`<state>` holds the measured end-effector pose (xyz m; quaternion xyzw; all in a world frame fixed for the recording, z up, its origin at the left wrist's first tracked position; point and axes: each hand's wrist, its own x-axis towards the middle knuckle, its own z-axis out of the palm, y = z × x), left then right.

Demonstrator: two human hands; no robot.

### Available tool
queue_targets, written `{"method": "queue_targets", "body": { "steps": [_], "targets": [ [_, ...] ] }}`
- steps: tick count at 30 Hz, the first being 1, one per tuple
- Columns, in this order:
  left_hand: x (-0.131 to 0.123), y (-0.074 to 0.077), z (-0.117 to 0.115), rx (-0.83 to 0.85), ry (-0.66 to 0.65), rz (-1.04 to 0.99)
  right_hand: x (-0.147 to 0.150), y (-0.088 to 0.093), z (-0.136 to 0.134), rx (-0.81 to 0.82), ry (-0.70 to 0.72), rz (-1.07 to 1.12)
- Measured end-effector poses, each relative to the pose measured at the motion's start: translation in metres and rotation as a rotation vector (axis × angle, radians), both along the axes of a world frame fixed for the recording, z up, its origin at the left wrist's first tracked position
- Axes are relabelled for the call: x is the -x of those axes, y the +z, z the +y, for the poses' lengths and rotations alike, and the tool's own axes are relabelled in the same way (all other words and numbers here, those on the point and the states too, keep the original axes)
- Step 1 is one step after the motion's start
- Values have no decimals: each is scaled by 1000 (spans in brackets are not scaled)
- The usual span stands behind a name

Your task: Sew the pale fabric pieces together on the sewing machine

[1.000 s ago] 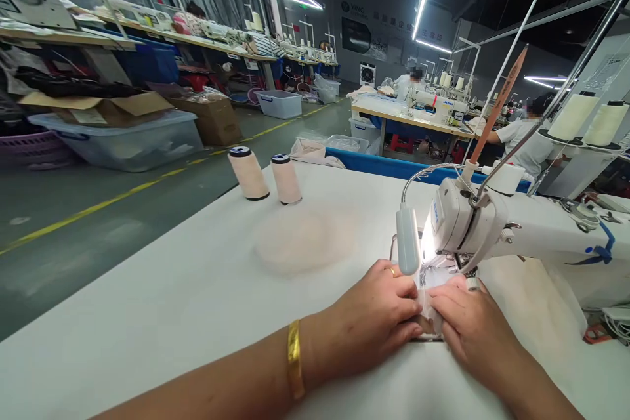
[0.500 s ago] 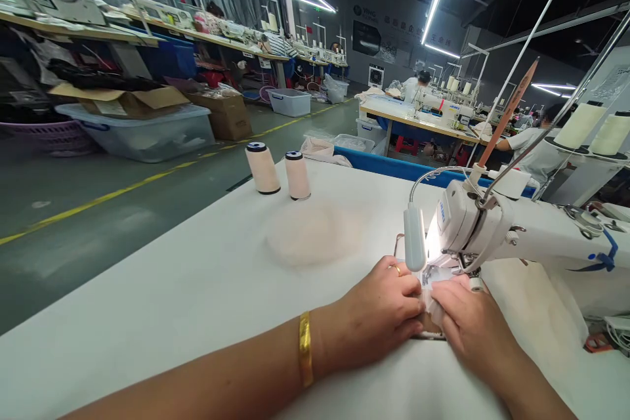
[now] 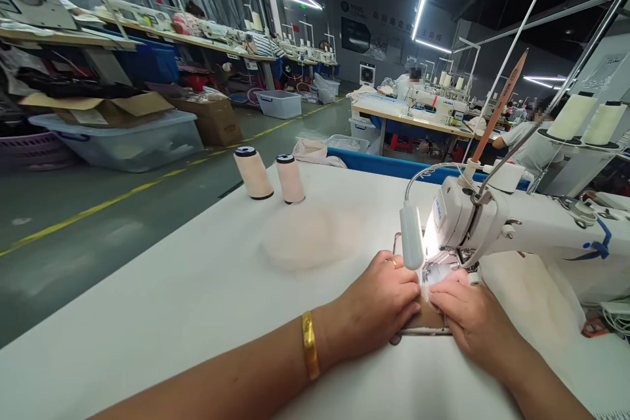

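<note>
My left hand point(image 3: 377, 305), with a gold ring and a gold bangle on the wrist, lies on the white table point(image 3: 197, 302) with fingers curled and pressed down on a small pale fabric piece point(image 3: 433, 279). My right hand point(image 3: 475, 318) presses the same fabric piece from the right, fingertips together just in front of the needle. The white sewing machine point(image 3: 497, 226) stands over the fabric, its small lamp point(image 3: 411, 246) lit above my fingers. How the fabric lies under the presser foot is hidden by my hands.
Two pale thread cones point(image 3: 270, 176) stand at the table's far left, with a round pale fabric pile point(image 3: 308, 239) in front of them. Two large white spools point(image 3: 588, 119) sit at the right. Bins and boxes point(image 3: 123, 131) line the aisle; other people sew at far tables.
Both hands stay pressed on the fabric at the needle and have edged slightly forward. The view has swayed a little with my head.
</note>
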<state>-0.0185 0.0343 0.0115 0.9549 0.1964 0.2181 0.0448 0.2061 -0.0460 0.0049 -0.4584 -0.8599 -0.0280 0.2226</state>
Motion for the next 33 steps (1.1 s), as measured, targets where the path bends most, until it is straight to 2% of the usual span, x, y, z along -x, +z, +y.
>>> {"method": "queue_targets", "body": {
  "steps": [4, 12, 20, 23, 27, 29, 33],
  "targets": [
    [0, 3, -2, 6, -9, 9, 1, 4, -2, 20, -1, 17],
    [-2, 6, -2, -25, 40, 18, 3, -1, 0, -2, -55, -2],
    [-10, 0, 12, 5, 114, 63, 2, -10, 7, 29, -151, -23],
    [-11, 9, 13, 178, 146, -3, -1, -14, 10, 69, -190, -33],
    [-18, 20, 29, 480, 298, -165, -4, -19, 12, 84, -211, -39],
    [-26, 18, 43, 536, 341, -201, -3, -20, 12, 87, -224, -40],
    [-48, 2, 69, 696, 406, -275, -2, -18, 12, 130, -232, -33]
  ]
}}
